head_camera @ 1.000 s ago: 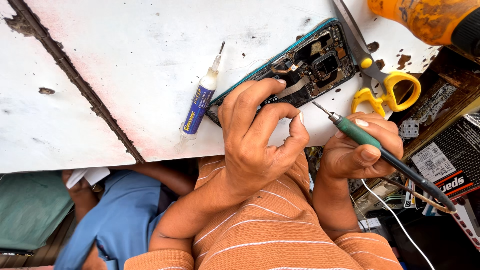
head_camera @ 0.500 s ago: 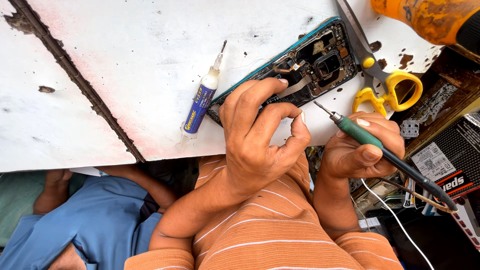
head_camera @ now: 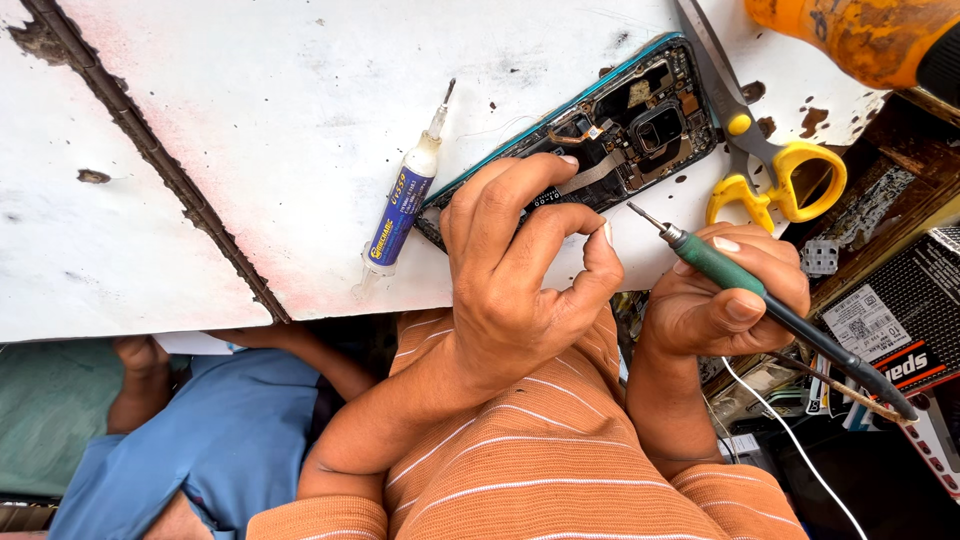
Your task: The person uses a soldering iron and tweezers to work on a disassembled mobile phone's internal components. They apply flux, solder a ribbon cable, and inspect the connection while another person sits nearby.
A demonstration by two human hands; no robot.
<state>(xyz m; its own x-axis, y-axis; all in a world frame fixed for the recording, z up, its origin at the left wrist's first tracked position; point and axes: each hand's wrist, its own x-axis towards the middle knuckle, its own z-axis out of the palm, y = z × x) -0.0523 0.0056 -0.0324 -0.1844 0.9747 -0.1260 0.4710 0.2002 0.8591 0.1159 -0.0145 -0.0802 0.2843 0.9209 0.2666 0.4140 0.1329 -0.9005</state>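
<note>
An opened smartphone [head_camera: 640, 125] with a teal frame lies back-up on a worn white table [head_camera: 250, 130], its circuit boards and camera module exposed. My left hand [head_camera: 515, 270] rests on the phone's near end, fingers curled and pressing on it. My right hand [head_camera: 725, 300] grips a green-handled soldering iron [head_camera: 720, 265] like a pen. Its tip hangs just off the phone's lower edge, close to my left thumb and not touching the board.
A blue-labelled syringe tube [head_camera: 400, 210] lies left of the phone. Yellow-handled scissors [head_camera: 770, 170] lie at its right. An orange tool body [head_camera: 860, 35] fills the top right corner. Boxes [head_camera: 890, 330] and a white wire [head_camera: 790, 450] clutter the right. A person in blue [head_camera: 220, 440] crouches below the table edge.
The person in blue below the table has shifted across the lower left. My hands, the phone and the soldering iron have barely moved.
</note>
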